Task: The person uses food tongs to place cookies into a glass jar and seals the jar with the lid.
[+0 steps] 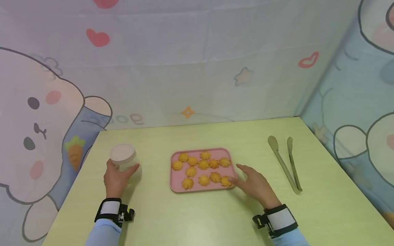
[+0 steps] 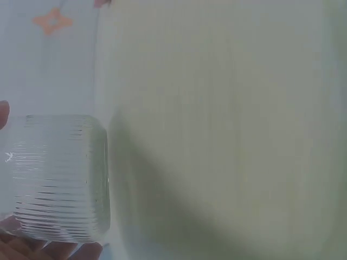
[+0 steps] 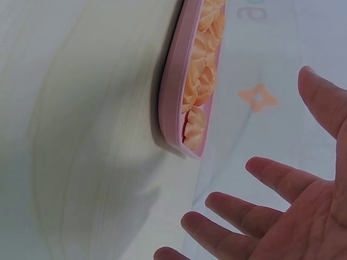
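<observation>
My left hand [image 1: 118, 178] grips a clear jar [image 2: 59, 179] with ribbed sides and a white lid [image 1: 123, 152]. Thumb and fingers lie on opposite sides of the jar, at the left of the table. In the middle, a pink tray [image 1: 203, 189] holds several golden swirl-shaped cookies [image 1: 203, 164]. At the tray's right edge is my right hand [image 1: 257, 187], fingers spread and nothing held. Its thumb overlaps the tray's lower right corner in the head view. The right wrist view shows its palm and fingers [image 3: 279, 179] apart from the tray.
Metal tongs [image 1: 284, 167], one arm spoon-like and the other fork-like, lie on the right of the pale yellow-green table [image 1: 172, 218]. A printed cloth [image 1: 191, 68] with cartoon figures hangs along the table's back and sides.
</observation>
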A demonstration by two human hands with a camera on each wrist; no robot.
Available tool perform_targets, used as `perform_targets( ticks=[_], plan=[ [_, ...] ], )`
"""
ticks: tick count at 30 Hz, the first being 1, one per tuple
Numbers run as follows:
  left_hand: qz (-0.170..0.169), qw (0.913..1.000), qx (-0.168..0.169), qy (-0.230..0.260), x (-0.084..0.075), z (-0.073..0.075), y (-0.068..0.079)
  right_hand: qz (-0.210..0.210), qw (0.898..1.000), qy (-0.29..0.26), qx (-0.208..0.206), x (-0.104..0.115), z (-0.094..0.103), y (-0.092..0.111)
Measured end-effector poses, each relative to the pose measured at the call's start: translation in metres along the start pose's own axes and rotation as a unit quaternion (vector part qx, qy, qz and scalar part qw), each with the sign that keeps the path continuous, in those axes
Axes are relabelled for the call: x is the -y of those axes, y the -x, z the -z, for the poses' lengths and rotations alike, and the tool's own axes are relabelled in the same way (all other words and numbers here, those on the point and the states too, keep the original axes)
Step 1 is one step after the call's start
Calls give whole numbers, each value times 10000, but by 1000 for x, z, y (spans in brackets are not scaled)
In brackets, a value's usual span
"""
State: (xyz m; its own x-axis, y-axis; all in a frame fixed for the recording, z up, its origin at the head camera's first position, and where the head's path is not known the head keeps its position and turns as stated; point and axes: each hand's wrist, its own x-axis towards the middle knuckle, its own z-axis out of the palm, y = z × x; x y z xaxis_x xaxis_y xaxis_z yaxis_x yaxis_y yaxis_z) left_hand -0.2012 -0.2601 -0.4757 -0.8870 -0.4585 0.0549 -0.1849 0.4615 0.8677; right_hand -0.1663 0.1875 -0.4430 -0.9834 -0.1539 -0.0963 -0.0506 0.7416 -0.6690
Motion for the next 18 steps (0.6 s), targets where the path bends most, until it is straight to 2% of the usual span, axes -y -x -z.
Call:
perform_targets(
  ticks=[9,14,18],
  plan=[
    [-773,9968,178,-21,-29,-14,18,13,10000,-12,0,2,-1,-2],
    [-1218,9921,302,-20,-42,-27,26,-1,10000,-13,-4,2,-1,-2],
    [-1560,9867,391,-228,-52,-36,33,7,10000,9,-20,3,-1,-3]
  ],
)
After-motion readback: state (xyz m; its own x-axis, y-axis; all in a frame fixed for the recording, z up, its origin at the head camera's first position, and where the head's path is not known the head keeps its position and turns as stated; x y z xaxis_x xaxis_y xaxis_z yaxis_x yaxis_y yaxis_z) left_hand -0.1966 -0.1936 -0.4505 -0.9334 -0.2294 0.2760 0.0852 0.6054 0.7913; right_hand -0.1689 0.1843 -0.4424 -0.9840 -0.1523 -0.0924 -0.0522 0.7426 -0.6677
